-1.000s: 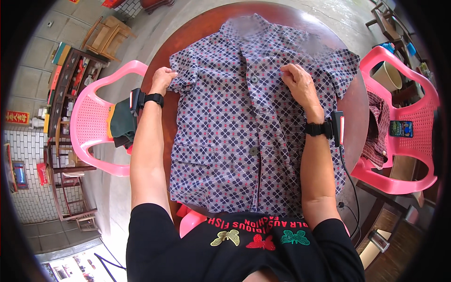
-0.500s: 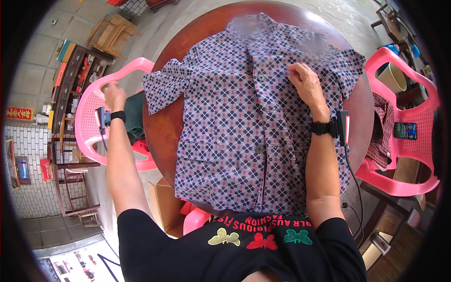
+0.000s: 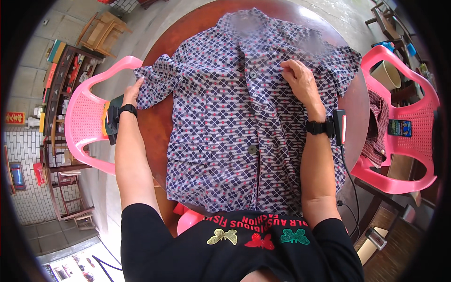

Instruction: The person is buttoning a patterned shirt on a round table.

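A short-sleeved, button-front shirt (image 3: 211, 117) with a dark clover-like print lies spread face up across the middle of a round reddish-brown wooden table (image 3: 162, 124), its collar (image 3: 224, 19) toward twelve o'clock and its hem toward six. The left hand (image 3: 131, 92) is at ten o'clock, by the table's edge, with the thumb against the end of the near sleeve (image 3: 159, 82); the other fingers are mostly hidden, so I cannot tell whether they pinch the cloth. The right hand (image 3: 300, 82) is at two o'clock, over the upper front of the shirt, its fingers bent and close together; whether they grip any fabric I cannot tell. A dark upper button (image 3: 253, 74) sits to that hand's nine o'clock side, and a dark lower button (image 3: 253, 149) lies near the centre. Each wrist wears a black band. At nine o'clock stands a pink plastic armchair (image 3: 77, 117); at three, a second pink armchair (image 3: 424, 113) bears a plaid garment (image 3: 377, 136) and a smartphone (image 3: 400, 128). A cream bucket (image 3: 387, 75) stands between two and three.
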